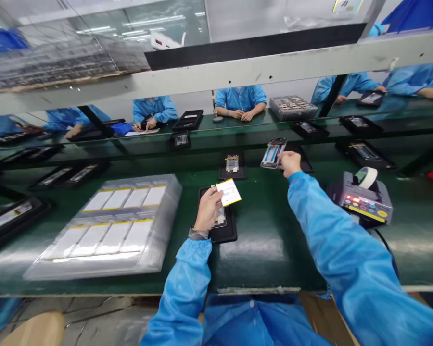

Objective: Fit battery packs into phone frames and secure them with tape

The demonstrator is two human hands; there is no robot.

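Your green worktop (260, 254) has a glossy surface that throws back the light. On your left it carries a stack of clear plastic trays (170, 206), with flat white pads showing in two rows. Just to the right of that stack you have a black tray (226, 234), and beyond it a smaller black holder (234, 176) with a framed part in it. On your right sits a tape dispenser (362, 198) with coloured buttons. Near the left edge lies a long dark case (39, 210), partly out of view.
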